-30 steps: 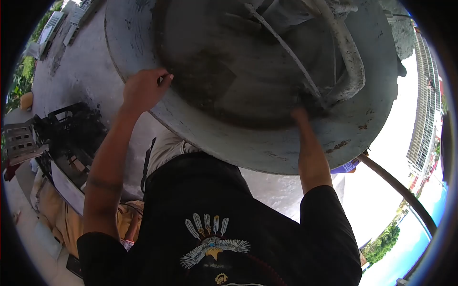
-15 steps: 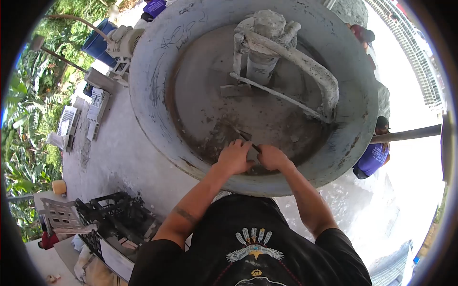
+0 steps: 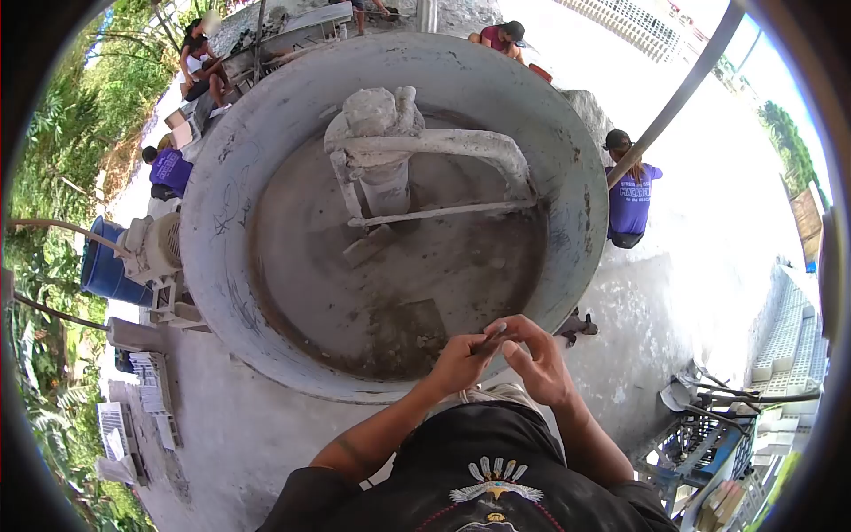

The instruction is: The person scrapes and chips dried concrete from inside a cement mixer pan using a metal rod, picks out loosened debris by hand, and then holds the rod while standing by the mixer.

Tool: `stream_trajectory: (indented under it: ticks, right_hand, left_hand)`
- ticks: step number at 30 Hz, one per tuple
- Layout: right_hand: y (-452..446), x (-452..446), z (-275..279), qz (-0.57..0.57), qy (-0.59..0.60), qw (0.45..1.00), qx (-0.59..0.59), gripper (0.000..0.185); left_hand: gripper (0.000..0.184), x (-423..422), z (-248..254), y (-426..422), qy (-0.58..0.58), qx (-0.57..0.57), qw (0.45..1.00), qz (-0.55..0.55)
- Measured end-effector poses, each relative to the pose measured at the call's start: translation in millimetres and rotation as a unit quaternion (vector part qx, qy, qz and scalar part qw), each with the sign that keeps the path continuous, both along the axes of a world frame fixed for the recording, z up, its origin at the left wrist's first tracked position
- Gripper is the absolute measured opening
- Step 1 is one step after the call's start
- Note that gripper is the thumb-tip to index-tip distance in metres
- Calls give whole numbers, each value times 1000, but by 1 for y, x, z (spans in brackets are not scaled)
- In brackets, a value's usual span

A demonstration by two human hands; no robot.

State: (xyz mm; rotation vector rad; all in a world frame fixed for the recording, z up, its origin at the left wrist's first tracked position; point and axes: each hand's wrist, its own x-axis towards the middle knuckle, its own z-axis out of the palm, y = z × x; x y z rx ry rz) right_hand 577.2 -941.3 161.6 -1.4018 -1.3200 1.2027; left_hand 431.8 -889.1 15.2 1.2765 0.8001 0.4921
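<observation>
In front of my body, at the near rim of a large round metal mixing pan, my two hands come together. My left hand is closed around a narrow dark hand tool, whose shape is mostly hidden by the fingers. My right hand has its fingers curled over the tool's upper end. Below and left of the hands, a dark damp rectangular patch shows on the pan floor. Grey crusted mixer arms rise from the pan's centre, with a flat paddle close to the floor.
A motor and a blue barrel stand left of the pan. A person in a purple shirt is at the right, beside a long pole. Other people sit beyond the pan. Crates and tools lie at the lower right.
Both hands have lifted from the pan floor to its near rim with the tool. My view has turned to the right, and the pan now appears further left.
</observation>
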Motion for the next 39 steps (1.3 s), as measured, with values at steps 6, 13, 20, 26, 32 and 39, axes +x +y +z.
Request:
stream_trajectory:
  ticks: [6,13,20,26,32,39]
  right_hand:
    - [-12,-80,13,14,-96,972,214,26]
    - [-11,-133,-31,-12,-161,973,166,33]
    - [1,-167,-57,123,-160,956,212,26]
    - [5,-181,-62,86,-168,961,203,27]
    - [9,-175,-58,100,-171,973,120,30]
    - [-17,-161,-22,185,-70,964,181,64]
  left_hand:
    - [22,-47,67,-19,-144,184,971,-44]
    - [17,-87,32,-30,-171,119,977,39]
    - [17,-124,-31,-54,-173,155,963,135]
    - [45,-127,-121,-48,-258,-11,950,175]
    - [33,-117,-174,-21,-268,134,943,145]
    - [19,-126,11,-63,-231,163,930,235]
